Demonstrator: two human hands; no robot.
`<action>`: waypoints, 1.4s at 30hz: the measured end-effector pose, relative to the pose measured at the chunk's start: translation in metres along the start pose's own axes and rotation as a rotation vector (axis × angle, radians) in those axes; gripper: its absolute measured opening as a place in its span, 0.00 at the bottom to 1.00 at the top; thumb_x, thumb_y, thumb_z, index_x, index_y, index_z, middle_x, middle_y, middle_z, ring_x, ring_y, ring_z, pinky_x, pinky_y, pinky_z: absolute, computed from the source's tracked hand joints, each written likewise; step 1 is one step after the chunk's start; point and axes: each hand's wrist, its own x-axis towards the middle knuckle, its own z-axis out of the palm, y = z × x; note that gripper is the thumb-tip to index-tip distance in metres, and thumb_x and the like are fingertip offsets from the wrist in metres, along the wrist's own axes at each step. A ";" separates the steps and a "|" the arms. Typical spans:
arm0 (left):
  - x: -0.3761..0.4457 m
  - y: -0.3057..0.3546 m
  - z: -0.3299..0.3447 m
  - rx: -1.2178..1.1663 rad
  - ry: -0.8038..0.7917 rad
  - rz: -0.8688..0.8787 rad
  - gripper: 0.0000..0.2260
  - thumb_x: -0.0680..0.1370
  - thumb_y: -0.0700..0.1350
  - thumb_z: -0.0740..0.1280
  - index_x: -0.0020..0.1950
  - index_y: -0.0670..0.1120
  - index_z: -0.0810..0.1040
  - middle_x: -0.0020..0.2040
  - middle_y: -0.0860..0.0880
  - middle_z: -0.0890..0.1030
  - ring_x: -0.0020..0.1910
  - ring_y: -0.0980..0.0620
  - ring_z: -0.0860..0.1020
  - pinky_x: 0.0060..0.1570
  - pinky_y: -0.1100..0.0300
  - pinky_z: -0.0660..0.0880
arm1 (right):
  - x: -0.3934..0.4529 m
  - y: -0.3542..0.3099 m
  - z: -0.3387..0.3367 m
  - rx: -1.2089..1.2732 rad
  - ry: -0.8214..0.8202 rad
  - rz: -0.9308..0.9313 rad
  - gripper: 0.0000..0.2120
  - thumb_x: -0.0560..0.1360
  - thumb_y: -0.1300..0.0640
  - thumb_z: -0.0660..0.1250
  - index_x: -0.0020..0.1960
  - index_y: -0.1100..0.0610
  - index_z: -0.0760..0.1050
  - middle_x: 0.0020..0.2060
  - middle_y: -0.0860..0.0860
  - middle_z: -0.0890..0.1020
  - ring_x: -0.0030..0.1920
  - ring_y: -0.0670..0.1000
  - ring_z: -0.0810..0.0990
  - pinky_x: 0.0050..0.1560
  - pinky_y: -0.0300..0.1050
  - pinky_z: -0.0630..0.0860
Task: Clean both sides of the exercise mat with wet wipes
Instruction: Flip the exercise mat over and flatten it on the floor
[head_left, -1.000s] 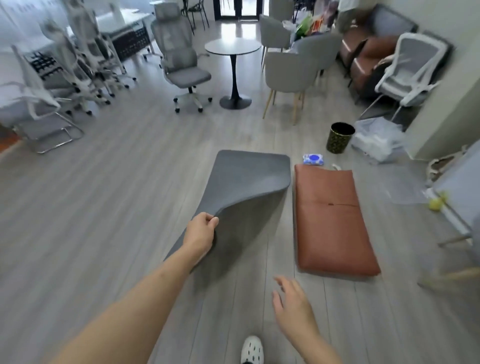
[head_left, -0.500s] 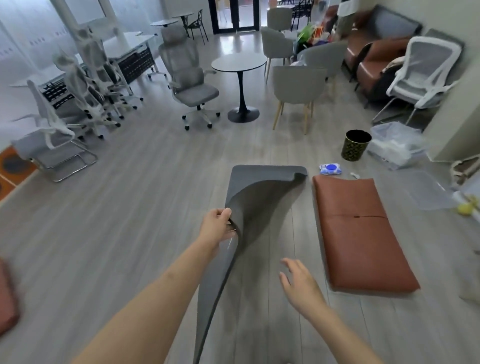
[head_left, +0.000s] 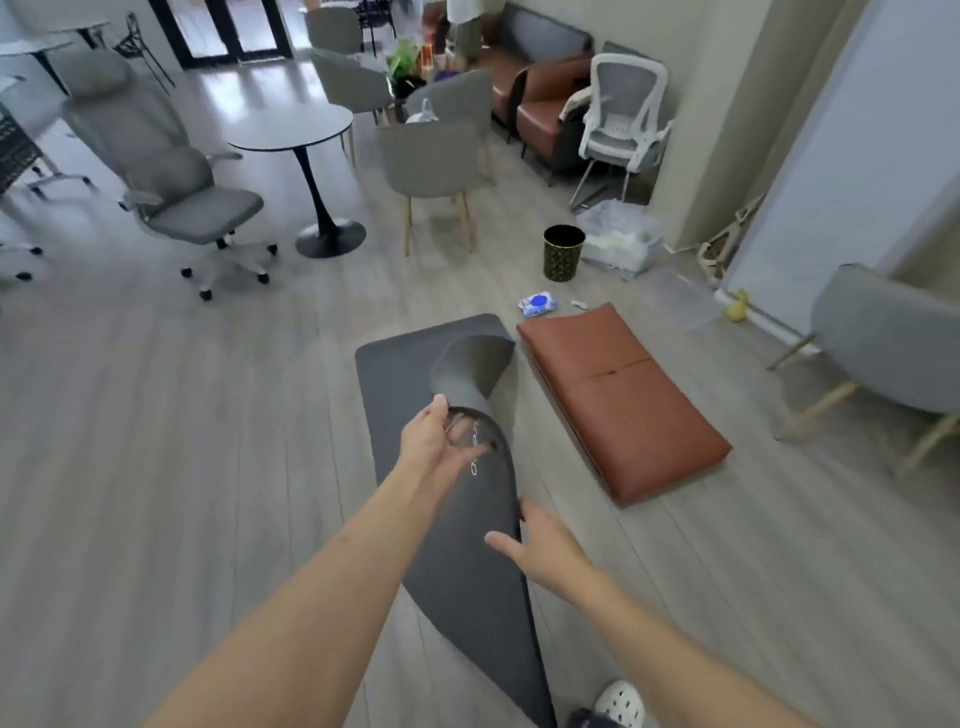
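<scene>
One wood-grain floor (head_left: 156, 441) carries everything. On it lies one dark grey exercise mat (head_left: 405, 384), its far end flat and its near part lifted and twisted over, so that a side with pale lettering faces up.

Just right of the mat, apart from it, lies one brown cushion (head_left: 623, 400). Beyond the mat stand one round pedestal counter (head_left: 291, 127), one grey office chair (head_left: 166, 176) to its left and one grey wooden-legged chair (head_left: 431, 161) to its right; more chairs crowd behind, too blurred to count. One white mesh chair (head_left: 621, 119) stands by the far wall and one more grey chair (head_left: 893, 343) at the right edge. One clear plastic bag (head_left: 621, 241) lies beside one black bin (head_left: 563, 253).

Two hands show. The left hand (head_left: 434, 434) is at the raised fold of the mat with fingers spread, blurred, so its grip cannot be told. The right hand (head_left: 540, 545) has straight fingers lying against the mat's right edge.

One white clog (head_left: 621, 704) shows at the bottom edge, beside the mat's near end. One wet-wipes pack (head_left: 537, 303), white with a blue lid, lies on the floor beyond the cushion's far corner, clear of the mat.
</scene>
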 end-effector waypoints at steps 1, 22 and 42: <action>0.000 0.005 0.002 -0.011 -0.023 -0.002 0.07 0.87 0.46 0.60 0.57 0.44 0.76 0.45 0.48 0.88 0.44 0.50 0.87 0.40 0.33 0.78 | 0.005 -0.001 0.006 0.018 0.008 0.027 0.35 0.67 0.24 0.63 0.65 0.44 0.73 0.58 0.42 0.81 0.58 0.47 0.80 0.58 0.48 0.79; 0.063 0.104 -0.049 1.978 -0.070 0.556 0.25 0.79 0.47 0.68 0.76 0.52 0.69 0.61 0.49 0.70 0.61 0.46 0.74 0.59 0.53 0.74 | 0.040 -0.082 -0.124 -0.187 0.285 -0.012 0.10 0.82 0.48 0.61 0.45 0.51 0.76 0.41 0.50 0.82 0.41 0.56 0.80 0.44 0.52 0.78; 0.067 0.140 0.107 1.840 0.126 0.862 0.10 0.82 0.42 0.60 0.53 0.51 0.80 0.48 0.44 0.82 0.46 0.38 0.79 0.43 0.48 0.78 | 0.038 -0.048 -0.041 0.130 0.236 0.094 0.09 0.79 0.49 0.67 0.55 0.52 0.77 0.47 0.47 0.82 0.47 0.50 0.81 0.48 0.43 0.78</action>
